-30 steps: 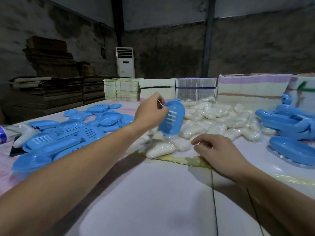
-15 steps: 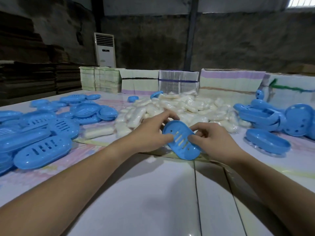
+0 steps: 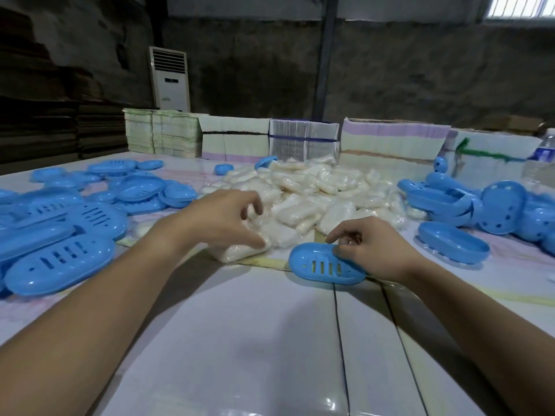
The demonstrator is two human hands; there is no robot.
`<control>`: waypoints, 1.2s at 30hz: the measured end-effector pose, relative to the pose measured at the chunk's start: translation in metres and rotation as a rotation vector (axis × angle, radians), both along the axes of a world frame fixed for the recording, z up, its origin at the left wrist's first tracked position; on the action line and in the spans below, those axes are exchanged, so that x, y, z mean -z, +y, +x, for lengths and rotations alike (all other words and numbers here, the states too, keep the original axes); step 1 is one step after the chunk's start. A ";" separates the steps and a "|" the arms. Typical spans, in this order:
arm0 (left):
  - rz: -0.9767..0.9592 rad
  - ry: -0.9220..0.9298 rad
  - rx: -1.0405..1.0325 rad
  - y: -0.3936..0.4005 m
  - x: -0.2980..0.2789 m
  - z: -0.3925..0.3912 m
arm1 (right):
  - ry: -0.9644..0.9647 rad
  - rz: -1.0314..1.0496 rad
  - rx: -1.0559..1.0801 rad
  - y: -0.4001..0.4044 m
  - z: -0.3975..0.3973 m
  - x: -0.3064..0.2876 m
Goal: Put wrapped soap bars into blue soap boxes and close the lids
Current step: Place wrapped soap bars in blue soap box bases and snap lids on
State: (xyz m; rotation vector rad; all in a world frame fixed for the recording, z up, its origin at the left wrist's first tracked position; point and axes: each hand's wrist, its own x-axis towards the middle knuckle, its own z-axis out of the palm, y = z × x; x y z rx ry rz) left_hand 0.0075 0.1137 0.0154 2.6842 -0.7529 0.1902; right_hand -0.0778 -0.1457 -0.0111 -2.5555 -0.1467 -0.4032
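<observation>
Two hands at work over soap and box

Head view: two bare hands reach over a glossy white table (image 3: 240, 340). The left hand (image 3: 222, 220) curls its fingers and thumb around a white soap bar in clear plastic wrap (image 3: 237, 250), which lies at the near edge of a large heap of wrapped white soap bars (image 3: 315, 193) in the middle of the table. The right hand (image 3: 369, 247) grips the far rim of an oval blue plastic soap box part with drain slots (image 3: 324, 265), which rests on the table just right of the held bar. A scatter of blue slotted trays and lids (image 3: 69, 232) covers the table's left side, and a stack of blue box halves (image 3: 459, 202) sits at right. Bundles of flat pale cartons (image 3: 303, 139) line the far edge. A white standing air conditioner (image 3: 169, 79) stands against the dark wall, and a clear water bottle (image 3: 543, 154) shows at far right.
</observation>
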 end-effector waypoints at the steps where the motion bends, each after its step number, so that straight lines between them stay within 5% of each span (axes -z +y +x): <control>1: 0.106 0.067 -0.051 0.005 -0.001 0.001 | 0.002 0.023 0.005 -0.001 0.001 0.001; 7: 0.312 0.003 -0.105 -0.005 0.005 -0.003 | -0.013 0.080 0.037 -0.003 0.003 0.002; 14: 0.203 0.147 -0.142 -0.003 0.004 0.000 | -0.032 0.101 0.077 -0.003 0.002 0.001; 18: 0.148 0.048 -0.145 -0.006 0.003 -0.002 | -0.042 0.135 0.080 -0.004 0.003 0.000; 27: -0.614 0.070 0.281 -0.056 0.009 -0.046 | 0.003 0.414 0.154 -0.008 0.007 0.002; 32: -0.376 0.089 0.350 -0.074 0.029 -0.046 | -0.029 0.590 0.195 -0.011 0.006 -0.002; 36: -0.343 0.069 0.333 -0.064 0.029 -0.039 | -0.034 0.489 0.179 -0.014 0.003 -0.003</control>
